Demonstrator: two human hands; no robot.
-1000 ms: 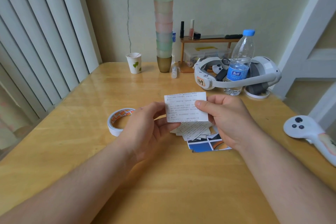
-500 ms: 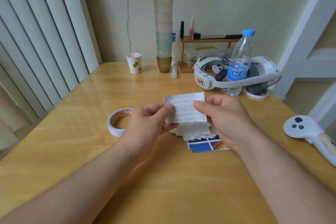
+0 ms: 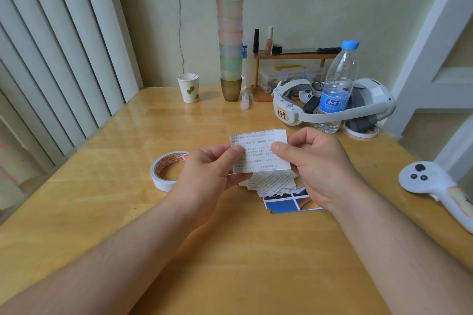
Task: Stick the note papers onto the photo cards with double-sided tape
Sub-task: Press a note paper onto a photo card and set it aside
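Right now I see both hands raised just above the wooden table (image 3: 102,212), sharing one note paper (image 3: 259,152) printed with small text. My left hand (image 3: 207,176) pinches its left edge, thumb on the front face and fingers curled behind. My right hand (image 3: 320,166) pinches the right edge the same way, thumb laid across the print. The sheet faces me, roughly upright. Directly beneath it on the table lies a loose pile of more note papers (image 3: 271,180), partly covering a stack of photo cards (image 3: 289,202) with a blue and orange picture showing. The roll of double-sided tape (image 3: 166,169) lies flat just left of my left hand, apart from it.
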